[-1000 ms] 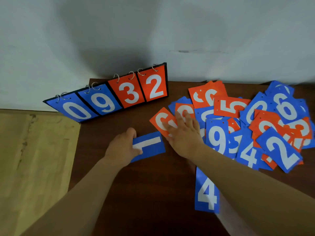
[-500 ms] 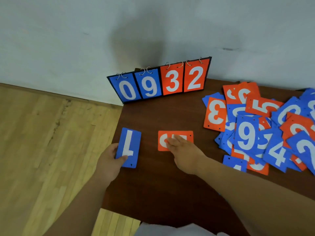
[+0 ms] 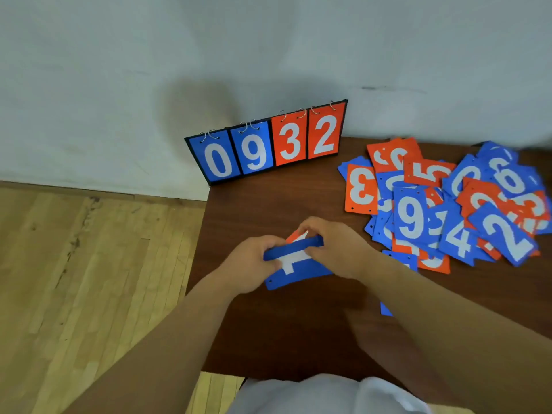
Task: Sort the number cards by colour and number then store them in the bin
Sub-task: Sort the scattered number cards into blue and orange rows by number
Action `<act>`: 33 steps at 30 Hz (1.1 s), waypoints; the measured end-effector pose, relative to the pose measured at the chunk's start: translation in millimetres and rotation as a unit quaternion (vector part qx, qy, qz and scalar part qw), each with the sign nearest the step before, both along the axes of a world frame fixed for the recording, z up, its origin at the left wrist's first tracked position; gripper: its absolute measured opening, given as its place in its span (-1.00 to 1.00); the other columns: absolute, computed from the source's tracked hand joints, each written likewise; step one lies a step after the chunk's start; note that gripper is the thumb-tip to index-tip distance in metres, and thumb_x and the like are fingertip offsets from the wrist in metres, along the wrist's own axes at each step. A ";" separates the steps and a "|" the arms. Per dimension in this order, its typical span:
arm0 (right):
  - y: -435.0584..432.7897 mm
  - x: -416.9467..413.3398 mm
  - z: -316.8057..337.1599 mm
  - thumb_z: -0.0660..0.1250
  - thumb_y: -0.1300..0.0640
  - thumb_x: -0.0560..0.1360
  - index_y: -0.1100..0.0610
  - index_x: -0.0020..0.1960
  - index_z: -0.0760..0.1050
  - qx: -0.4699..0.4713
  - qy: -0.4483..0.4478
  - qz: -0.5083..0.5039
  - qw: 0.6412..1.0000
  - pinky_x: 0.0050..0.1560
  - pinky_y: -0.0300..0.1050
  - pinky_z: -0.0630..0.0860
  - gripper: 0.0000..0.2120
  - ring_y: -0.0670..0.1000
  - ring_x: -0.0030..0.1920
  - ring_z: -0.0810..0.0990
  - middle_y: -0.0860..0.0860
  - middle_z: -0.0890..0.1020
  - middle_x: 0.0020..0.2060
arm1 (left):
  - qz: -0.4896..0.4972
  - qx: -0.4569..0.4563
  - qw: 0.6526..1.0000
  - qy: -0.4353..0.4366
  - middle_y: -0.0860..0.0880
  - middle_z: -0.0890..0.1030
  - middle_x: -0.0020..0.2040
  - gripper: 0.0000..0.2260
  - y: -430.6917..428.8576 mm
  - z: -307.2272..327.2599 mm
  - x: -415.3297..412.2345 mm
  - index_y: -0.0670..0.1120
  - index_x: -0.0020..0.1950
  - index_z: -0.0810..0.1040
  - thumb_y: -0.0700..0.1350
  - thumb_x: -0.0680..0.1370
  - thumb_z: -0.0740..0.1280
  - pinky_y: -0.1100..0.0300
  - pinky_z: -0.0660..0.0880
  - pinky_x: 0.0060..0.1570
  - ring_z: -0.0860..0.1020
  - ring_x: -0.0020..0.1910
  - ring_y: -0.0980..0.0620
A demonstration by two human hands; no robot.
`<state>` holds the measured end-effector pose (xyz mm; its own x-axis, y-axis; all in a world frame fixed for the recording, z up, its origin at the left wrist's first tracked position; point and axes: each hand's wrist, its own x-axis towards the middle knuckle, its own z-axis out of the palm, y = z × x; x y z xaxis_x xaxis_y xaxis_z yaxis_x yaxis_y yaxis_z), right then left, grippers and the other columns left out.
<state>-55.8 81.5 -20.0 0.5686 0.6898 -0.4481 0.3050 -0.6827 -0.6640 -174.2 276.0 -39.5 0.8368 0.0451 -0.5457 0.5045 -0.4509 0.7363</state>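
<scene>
Over the left part of the dark wooden table (image 3: 268, 201), my left hand (image 3: 248, 264) grips the left end of a blue card with a white 1 (image 3: 298, 268). My right hand (image 3: 334, 249) pinches an orange card (image 3: 294, 235), held just behind the blue one, with only a corner of it showing. A loose heap of blue and orange number cards (image 3: 448, 210) lies on the right half of the table. No bin is in view.
A flip scoreboard (image 3: 265, 144) showing 0 9 3 2 stands at the table's back edge against the white wall. Wooden floor (image 3: 89, 279) lies to the left of the table. A blue card corner (image 3: 385, 310) peeks out under my right forearm.
My right hand has picked the orange card up off the table and brought it to the blue 1 card. My left hand has turned that card and moved it right. The hands now meet.
</scene>
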 end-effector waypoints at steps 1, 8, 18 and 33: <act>-6.9 -0.5 0.2 0.36 0.13 0.56 -0.16 0.22 0.44 -0.012 -0.015 -0.018 1.000 -0.10 -0.04 0.62 -0.70 -0.06 -0.06 0.61 -0.20 0.57 0.00 | 0.009 0.015 1.000 -0.010 0.19 0.62 0.09 -0.69 -2.2 -2.1 8.0 0.19 0.26 0.52 -0.14 0.59 0.39 0.21 0.55 0.05 0.61 0.08 0.19; -92.7 -29.6 -25.5 0.27 0.17 0.60 -0.10 0.09 0.48 -0.044 -0.020 -0.390 0.920 -0.25 -0.01 0.58 -0.83 0.01 -0.17 0.62 -0.13 0.57 0.01 | 0.029 0.235 0.970 0.048 -0.06 0.34 0.45 -0.23 -42.8 -45.8 43.4 0.09 0.57 0.23 0.13 0.45 0.52 -0.07 0.43 0.36 0.38 0.41 -0.13; -120.4 -67.4 -33.6 0.29 0.15 0.62 -0.06 0.19 0.60 -0.018 0.031 -0.554 0.831 -0.42 -0.14 0.52 -0.78 0.03 -0.28 0.63 -0.12 0.64 -0.15 | 0.001 0.220 0.972 0.081 -0.07 0.21 0.47 -0.26 -75.7 -64.2 42.4 0.18 0.57 0.18 0.01 0.51 0.51 -0.04 0.50 0.27 0.43 0.39 -0.16; 54.2 -111.4 -83.2 0.29 -0.01 0.63 -0.10 0.60 0.16 -0.140 -0.029 -0.084 0.986 0.22 -0.07 0.54 -0.40 0.04 0.20 0.53 0.02 0.32 0.35 | 0.394 0.105 0.912 0.045 -0.03 0.60 0.17 -0.56 58.2 -49.5 -134.3 0.10 0.31 0.52 -0.28 0.50 0.33 0.21 0.45 -0.20 0.57 0.05 -0.06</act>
